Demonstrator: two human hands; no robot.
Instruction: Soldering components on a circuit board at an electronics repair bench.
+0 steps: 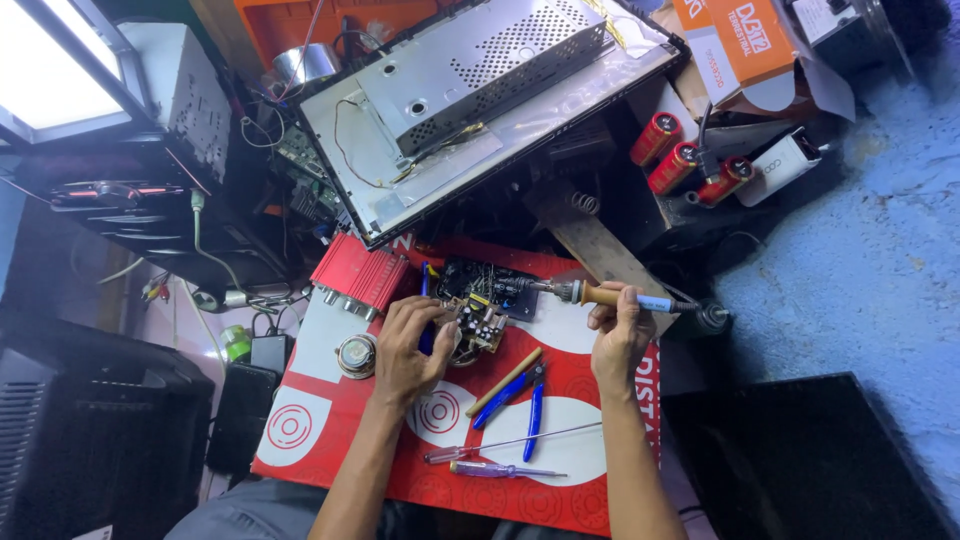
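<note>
1. Right hand (pixel 618 335) closed around the wooden handle of a soldering iron (pixel 600 295); the tip points left, at or just short of the right edge of a dark circuit board (pixel 490 285).
2. Left hand (pixel 408 345) curled down on a smaller board with upright components (pixel 480 325), which sits at the near edge of the dark board, pinning it.
3. Judgement: work goes best with the left hand pressing the board flat and its fingers clear of the tip, and the iron wrist braced on the mat.
4. Carrier is a red-and-white printed mat (pixel 560 480). Blue-handled pliers (pixel 520 395) and two screwdrivers (pixel 500 455) lie toward its near edge; red heatsink (pixel 360 275) at the far-left corner.
5. Beyond the far edge: opened metal chassis (pixel 480 90), red capacitors (pixel 670 155). Blue floor (pixel 870 250) right.
</note>
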